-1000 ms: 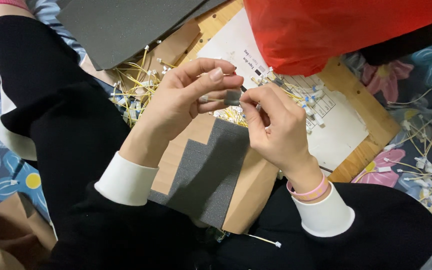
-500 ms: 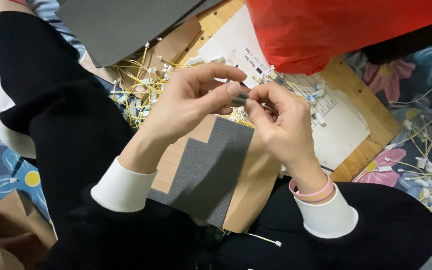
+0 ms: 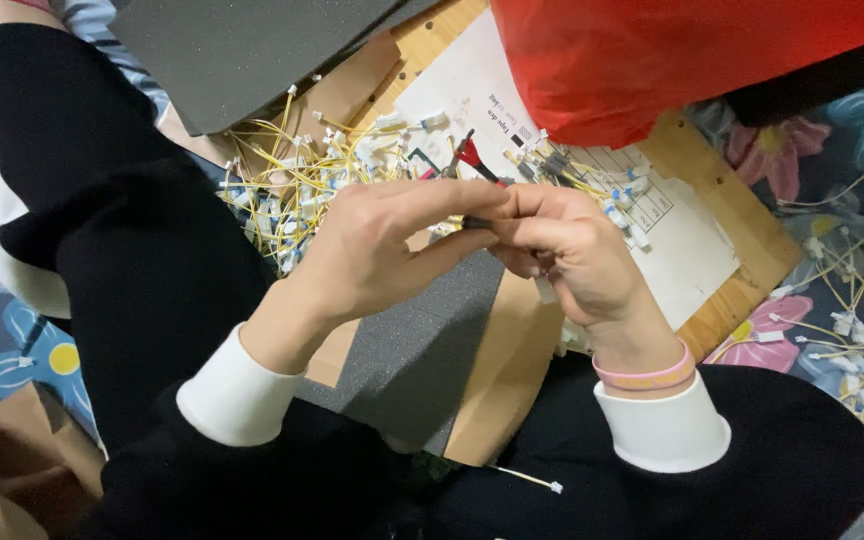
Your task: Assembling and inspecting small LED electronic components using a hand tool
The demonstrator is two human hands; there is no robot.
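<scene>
My left hand [image 3: 377, 250] and my right hand [image 3: 567, 255] meet fingertip to fingertip over a wooden board [image 3: 722, 190]. Together they pinch a small dark part [image 3: 477, 221]; most of it is hidden by my fingers. Just beyond my fingers lies a tool with red handles [image 3: 472, 155]. A heap of thin yellow wires with small white connectors [image 3: 292, 185] lies past my left hand. Under my wrists sits a grey foam strip [image 3: 422, 350]. I wear a pink band on my right wrist.
A red bag [image 3: 672, 60] covers the far right of the board, over a white paper sheet [image 3: 692, 250]. A large grey foam sheet [image 3: 242, 50] lies at the far left. More yellow wires [image 3: 862, 330] are scattered on the floral fabric at right. One loose wire [image 3: 527, 480] rests on my lap.
My hands have closed together and shifted slightly toward me, fingertips now pressed on the small part. The red-handled tool shows beyond them.
</scene>
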